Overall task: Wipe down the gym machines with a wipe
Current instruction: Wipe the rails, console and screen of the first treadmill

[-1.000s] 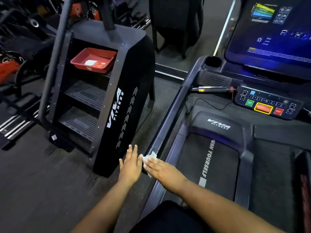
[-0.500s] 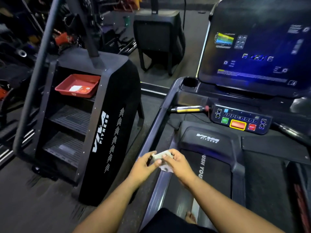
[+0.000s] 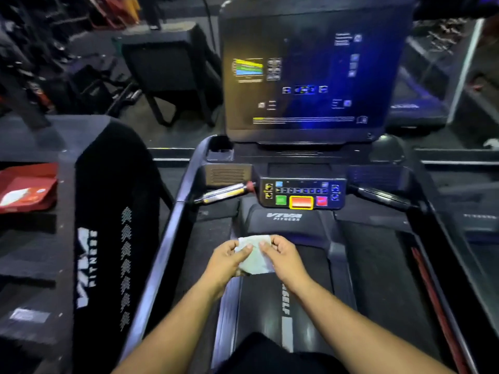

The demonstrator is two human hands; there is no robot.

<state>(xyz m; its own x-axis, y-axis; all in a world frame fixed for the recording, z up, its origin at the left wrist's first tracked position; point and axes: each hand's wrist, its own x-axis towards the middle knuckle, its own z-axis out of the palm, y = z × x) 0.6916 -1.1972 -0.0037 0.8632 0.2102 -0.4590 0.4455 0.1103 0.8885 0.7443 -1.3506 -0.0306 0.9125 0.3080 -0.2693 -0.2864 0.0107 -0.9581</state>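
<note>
Now, the scene as you see it from your head camera:

Wipe: a pale, crumpled wipe (image 3: 255, 255) sits just below the middle of the frame, held up between your two hands above the treadmill belt (image 3: 310, 300).
Left hand: your left hand (image 3: 225, 261) pinches the wipe's left edge, thumb on top; that grip is closed on the wipe.
Right hand: your right hand (image 3: 282, 259) holds the wipe's right edge with curled fingers and thumb; that grip is also closed on the wipe.
Treadmill: the treadmill (image 3: 286, 220) fills the centre and right of the frame, with "VIVA FITNESS" on the hood just above your hands.
Control panel: a button panel (image 3: 302, 194) lies above the hood, with a green, an orange and a red key in a row.
Screen: a large lit screen (image 3: 305, 74) stands in the upper centre, its text too blurred to read.
Side rail: the left rail (image 3: 164, 238) runs from lower left up to the console.
Stair machine: a black stair machine (image 3: 108, 211) takes the left of the frame.
Tray: a red tray (image 3: 27, 184) sits on one of its steps at the left edge.
</note>
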